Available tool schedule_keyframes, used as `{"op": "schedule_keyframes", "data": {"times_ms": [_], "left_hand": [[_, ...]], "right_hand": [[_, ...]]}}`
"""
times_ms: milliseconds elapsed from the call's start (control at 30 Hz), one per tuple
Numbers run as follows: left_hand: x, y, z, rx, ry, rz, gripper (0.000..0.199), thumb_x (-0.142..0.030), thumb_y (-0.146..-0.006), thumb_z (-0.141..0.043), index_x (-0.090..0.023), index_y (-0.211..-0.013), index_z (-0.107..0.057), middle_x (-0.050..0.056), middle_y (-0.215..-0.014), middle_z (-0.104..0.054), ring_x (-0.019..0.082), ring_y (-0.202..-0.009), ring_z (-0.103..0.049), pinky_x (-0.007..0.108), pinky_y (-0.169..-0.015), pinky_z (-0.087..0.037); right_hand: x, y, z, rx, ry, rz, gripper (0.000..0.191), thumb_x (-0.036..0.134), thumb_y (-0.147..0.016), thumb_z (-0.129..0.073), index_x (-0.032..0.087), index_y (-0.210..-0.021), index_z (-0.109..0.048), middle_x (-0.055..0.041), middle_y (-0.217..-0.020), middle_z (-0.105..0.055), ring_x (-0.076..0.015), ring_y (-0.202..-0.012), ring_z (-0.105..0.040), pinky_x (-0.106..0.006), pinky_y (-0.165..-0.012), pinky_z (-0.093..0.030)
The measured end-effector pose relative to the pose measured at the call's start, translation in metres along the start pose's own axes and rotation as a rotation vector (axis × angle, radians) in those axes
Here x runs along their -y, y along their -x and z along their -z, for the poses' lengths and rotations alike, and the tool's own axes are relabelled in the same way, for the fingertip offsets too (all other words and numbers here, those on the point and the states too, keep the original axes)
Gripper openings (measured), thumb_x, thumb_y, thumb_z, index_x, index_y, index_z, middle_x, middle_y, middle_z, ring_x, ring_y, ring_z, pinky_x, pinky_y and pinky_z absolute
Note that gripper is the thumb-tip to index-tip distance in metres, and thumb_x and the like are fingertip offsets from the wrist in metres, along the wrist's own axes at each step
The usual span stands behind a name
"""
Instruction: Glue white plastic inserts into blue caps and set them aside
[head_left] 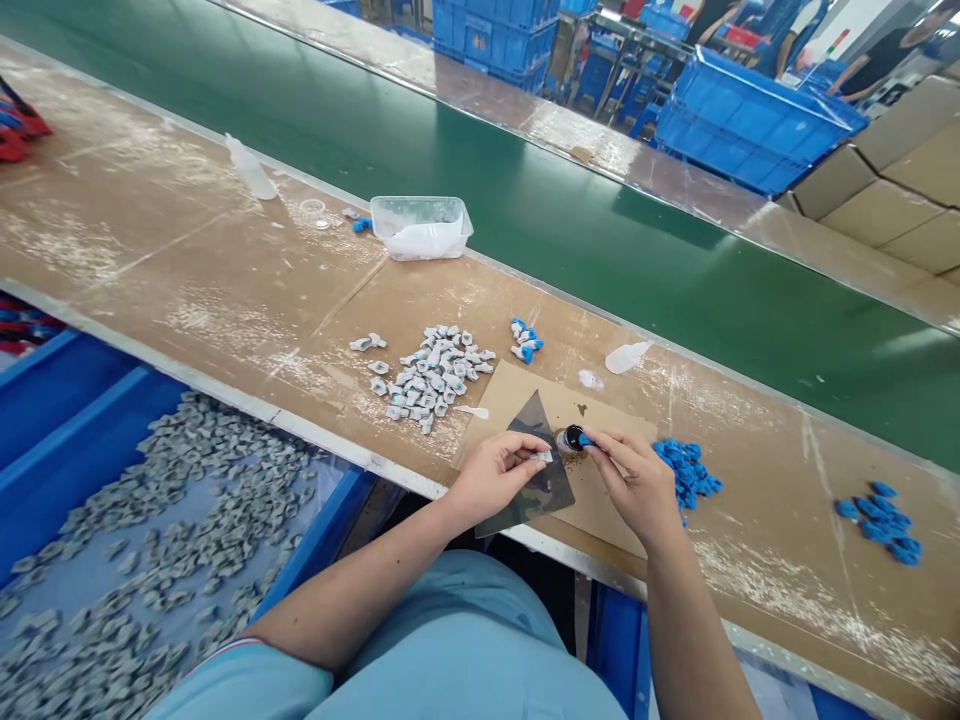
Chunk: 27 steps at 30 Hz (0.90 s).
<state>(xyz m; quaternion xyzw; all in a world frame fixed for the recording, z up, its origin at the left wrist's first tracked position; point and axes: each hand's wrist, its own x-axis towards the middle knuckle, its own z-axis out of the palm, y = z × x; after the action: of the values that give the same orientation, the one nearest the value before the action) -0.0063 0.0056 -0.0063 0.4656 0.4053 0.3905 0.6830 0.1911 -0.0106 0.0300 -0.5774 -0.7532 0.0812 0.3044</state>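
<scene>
My left hand [499, 475] pinches a small grey piece [541, 456] above a dark, thin sheet [529, 490]. In my right hand [634, 480] is a small blue piece [587, 440], its end at the black mouth of a little jar [568, 440]. Sheet and jar rest on a cardboard piece [600, 505]. A heap of grey pieces [435, 375] lies to the left, and a pile of blue pieces [686, 472] sits just right of my right hand. A few joined blue-and-grey pieces [526, 340] lie beyond the cardboard.
Behind the worktable [300, 290] runs a green conveyor belt [525, 210]. A clear plastic tub [422, 228] and a white bottle [250, 168] stand near the belt. More blue pieces [881, 522] lie far right. Blue bins [330, 535] hold grey pieces below left. People are in the background.
</scene>
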Motion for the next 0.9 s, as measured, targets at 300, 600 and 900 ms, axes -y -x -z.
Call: {"op": "schedule_keyframes", "data": {"times_ms": [300,600,900], "left_hand": [[0.001,-0.003,-0.003,-0.020,0.130,0.048,0.023,-0.020,-0.071,-0.070,-0.015,-0.092,-0.065,0.003,-0.086,-0.068,0.014,-0.085,-0.063,0.031,-0.086,-0.051],[-0.005,-0.003,-0.018,0.043,0.233,0.069,0.027,-0.024,-0.069,-0.075,-0.016,-0.090,-0.061,0.004,-0.089,-0.069,0.014,-0.087,-0.064,0.031,-0.086,-0.049],[-0.002,0.001,-0.018,0.077,0.082,-0.057,0.020,-0.019,-0.076,-0.065,-0.016,-0.094,-0.058,0.005,-0.088,-0.068,0.015,-0.086,-0.065,0.028,-0.080,-0.050]], "right_hand": [[-0.001,0.004,0.001,-0.044,-0.217,-0.197,0.021,0.034,-0.085,-0.060,0.025,-0.098,-0.073,-0.0059,-0.093,-0.074,-0.0209,-0.084,-0.069,-0.033,-0.075,-0.057],[0.012,0.015,-0.008,-0.024,-0.632,-0.368,0.022,0.035,-0.079,-0.068,0.024,-0.097,-0.073,-0.0051,-0.090,-0.075,-0.0205,-0.081,-0.070,-0.035,-0.073,-0.060],[0.020,0.020,-0.002,-0.029,-0.432,-0.166,0.017,0.024,-0.081,-0.066,0.029,-0.096,-0.074,-0.0041,-0.091,-0.074,-0.0199,-0.083,-0.069,-0.034,-0.077,-0.059]]}}
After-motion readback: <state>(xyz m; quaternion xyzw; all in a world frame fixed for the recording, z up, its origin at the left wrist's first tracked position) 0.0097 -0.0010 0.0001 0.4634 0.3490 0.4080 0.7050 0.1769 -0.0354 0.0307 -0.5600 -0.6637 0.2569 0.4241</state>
